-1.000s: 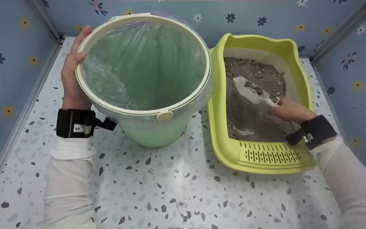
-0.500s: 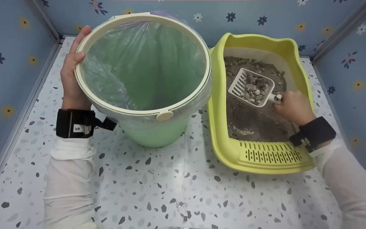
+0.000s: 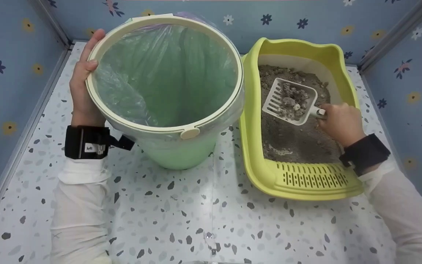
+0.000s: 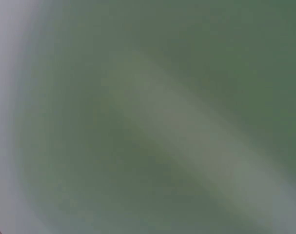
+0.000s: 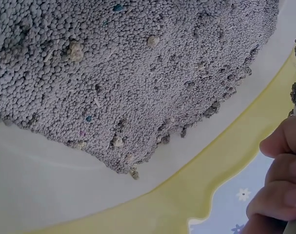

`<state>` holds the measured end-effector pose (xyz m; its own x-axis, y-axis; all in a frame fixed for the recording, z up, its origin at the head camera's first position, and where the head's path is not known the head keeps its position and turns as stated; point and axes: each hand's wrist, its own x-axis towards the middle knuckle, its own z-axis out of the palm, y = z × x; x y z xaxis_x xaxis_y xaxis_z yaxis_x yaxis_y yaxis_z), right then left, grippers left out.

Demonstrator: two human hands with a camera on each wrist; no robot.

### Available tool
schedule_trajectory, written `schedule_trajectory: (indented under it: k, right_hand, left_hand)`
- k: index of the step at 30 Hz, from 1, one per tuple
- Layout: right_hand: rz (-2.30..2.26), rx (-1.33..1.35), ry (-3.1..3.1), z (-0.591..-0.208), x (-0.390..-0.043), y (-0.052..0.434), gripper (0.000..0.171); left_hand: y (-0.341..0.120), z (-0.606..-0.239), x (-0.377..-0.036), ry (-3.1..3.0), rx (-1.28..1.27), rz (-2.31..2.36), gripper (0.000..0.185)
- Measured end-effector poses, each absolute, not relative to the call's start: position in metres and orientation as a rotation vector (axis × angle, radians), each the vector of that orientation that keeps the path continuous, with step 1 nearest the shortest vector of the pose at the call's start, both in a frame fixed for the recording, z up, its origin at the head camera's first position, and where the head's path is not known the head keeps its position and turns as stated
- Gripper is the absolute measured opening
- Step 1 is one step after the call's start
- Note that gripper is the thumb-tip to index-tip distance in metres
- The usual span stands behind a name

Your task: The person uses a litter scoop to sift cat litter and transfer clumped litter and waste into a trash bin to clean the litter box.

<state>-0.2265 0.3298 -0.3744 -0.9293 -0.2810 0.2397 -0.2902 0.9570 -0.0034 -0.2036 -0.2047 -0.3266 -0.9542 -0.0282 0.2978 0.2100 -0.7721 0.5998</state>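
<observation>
The right hand (image 3: 340, 120) gripped a white slotted plastic scoop (image 3: 289, 101) of clumps above grey litter (image 3: 291, 139), the left hand (image 3: 82, 84) clasping the green lined plastic bin (image 3: 167, 88); tipping there probably came next.

By my left hand (image 3: 82, 88) I note a smooth matt plastic bin (image 3: 174, 154) lined with thin glossy film (image 3: 167, 73). My right hand (image 3: 339, 121) grips a slotted white plastic scoop (image 3: 288, 101) over coarse, granular grey litter (image 5: 138, 73) in a smooth yellow plastic tray (image 3: 306, 183).

Both arms wear thin white sleeves (image 3: 81, 205), loosely wrinkled, ending at the wrists. Each wrist carries a broad black strap (image 3: 86, 142); the left one bears a small white label at its 6 o'clock edge and a black buckle tab at 3 o'clock.
</observation>
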Motion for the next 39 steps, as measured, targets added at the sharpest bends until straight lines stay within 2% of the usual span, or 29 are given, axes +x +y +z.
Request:
schedule_trajectory:
  k: [13, 23, 31, 39]
  right_hand:
    - [-0.027, 0.479, -2.732, -0.373, -0.226, 0.334, 0.004]
    - [0.123, 0.364, -2.933, -0.37, -0.224, 0.329, 0.012]
    - [0.313, 0.271, -3.1, -0.367, -0.225, 0.327, 0.029]
    - [0.478, 0.199, -3.304, -0.355, -0.228, 0.329, 0.03]
  left_hand:
    - [-0.206, -0.326, -0.203, -1.036, -0.416, -2.795, 0.054]
    - [-0.204, -0.325, -0.203, -1.034, -0.413, -2.792, 0.054]
    - [-0.204, -0.324, -0.202, -1.051, -0.411, -2.784, 0.054]
    - [-0.204, -0.325, -0.202, -1.05, -0.416, -2.786, 0.054]
